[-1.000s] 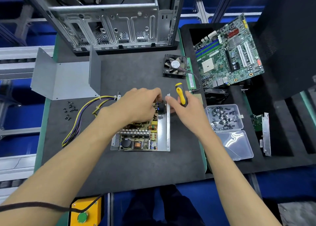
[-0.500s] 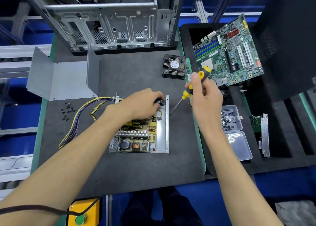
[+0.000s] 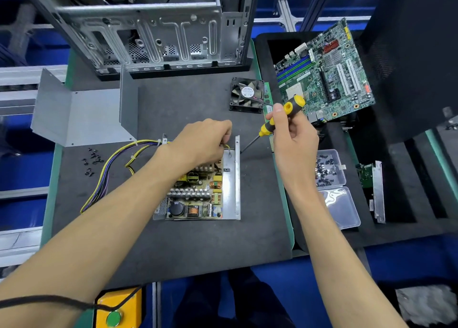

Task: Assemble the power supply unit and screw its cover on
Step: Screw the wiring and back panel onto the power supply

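Observation:
The open power supply unit (image 3: 230, 179) lies on the black mat, its circuit board (image 3: 195, 194) exposed inside the metal tray. My left hand (image 3: 200, 141) rests over the board's far end, fingers curled on a small part hidden beneath them at the tray's far corner. My right hand (image 3: 292, 134) grips a yellow-and-black screwdriver (image 3: 272, 124), tilted, with its tip at the outside of the tray's right wall. The bent grey metal cover (image 3: 81, 114) lies at the far left. A yellow and purple cable bundle (image 3: 109, 169) runs left from the unit.
Loose black screws (image 3: 91, 159) lie left of the cables. A clear box of screws (image 3: 329, 166) sits right of my right hand, a fan (image 3: 247, 94) and a motherboard (image 3: 324, 72) behind it. The computer case (image 3: 158, 30) stands at the back. A yellow button box (image 3: 116, 310) is near me.
My right hand lifted the screwdriver off the mat, raised it and angled its tip against the tray's right wall. My left hand stayed on the board's far end.

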